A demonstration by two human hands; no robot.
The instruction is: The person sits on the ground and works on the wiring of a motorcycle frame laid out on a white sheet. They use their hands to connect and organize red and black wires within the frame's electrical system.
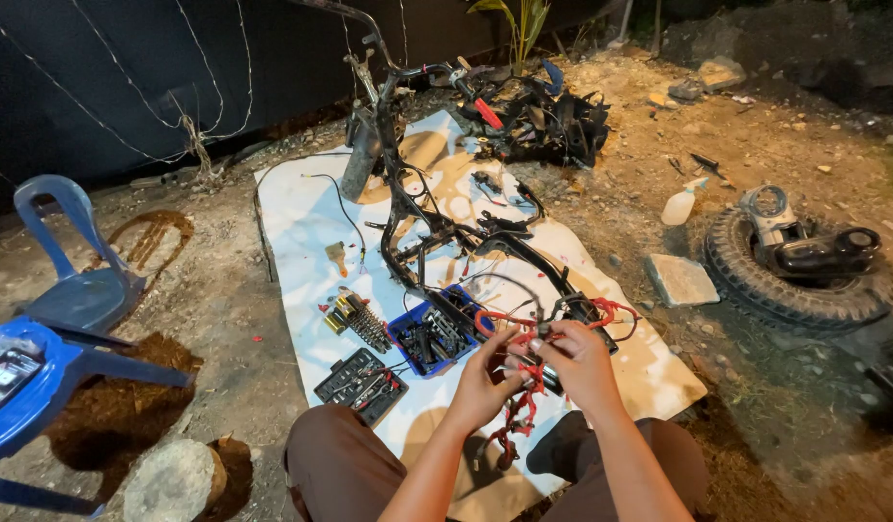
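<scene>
Knees bracket our work | left hand and right hand both pinching red wiring harness, held up over white sheet | blue parts tray just left, within reach | stripped frame beyond

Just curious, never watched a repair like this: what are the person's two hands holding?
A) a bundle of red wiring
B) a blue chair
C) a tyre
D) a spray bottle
A: both the left hand and the right hand grip the red wiring bundle, which hangs down between the knees.
</scene>
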